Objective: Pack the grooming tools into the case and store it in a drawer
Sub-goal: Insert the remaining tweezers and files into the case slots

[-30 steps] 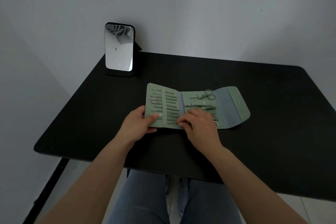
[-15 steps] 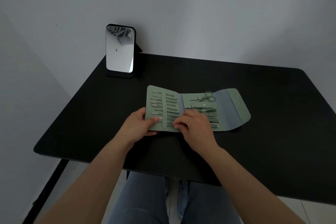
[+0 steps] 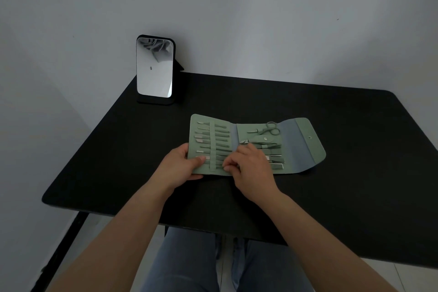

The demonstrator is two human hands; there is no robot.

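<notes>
Steadying the open case (image 3: 298, 142) on the desk (image 3: 355, 173), the left hand (image 3: 177, 168) is pinching its near corner while the right hand (image 3: 251, 168) fingers (image 3: 228, 165), curled, are apparently tucking a tool (image 3: 216, 161) under its strap.

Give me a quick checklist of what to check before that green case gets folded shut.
1. Green case lies open and flat on the black table: ok.
2. Left hand steadies the case's left edge: ok.
3. Right hand off the tools: not ok, fingers rest on the bottom row.
4. Scissors seated in the case: ok.
5. Tools under the right hand seated: cannot tell.
6. Mirror clear of the fold: ok.
</notes>
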